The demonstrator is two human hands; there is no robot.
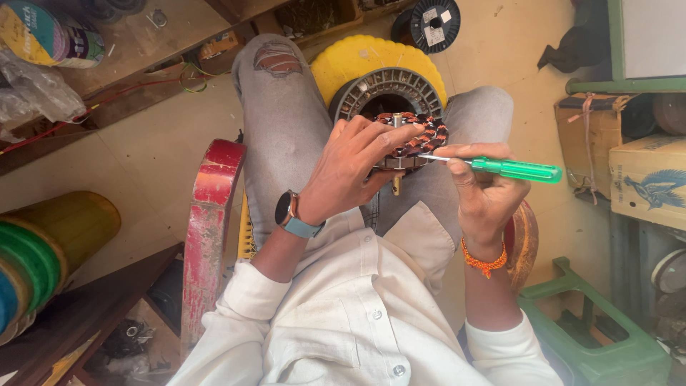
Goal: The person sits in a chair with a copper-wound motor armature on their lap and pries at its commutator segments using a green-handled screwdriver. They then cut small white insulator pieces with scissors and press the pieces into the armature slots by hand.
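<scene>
Wound stator (414, 139): gripped by left hand (350, 171). Right hand (486, 189) grips green screwdriver (514, 169), shaft horizontal, tip touching coils from right.

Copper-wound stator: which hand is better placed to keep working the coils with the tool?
Right. The right hand already holds the green-handled screwdriver, its tip against the stator windings. The left hand is occupied gripping the stator, steadying it on the lap.
</scene>
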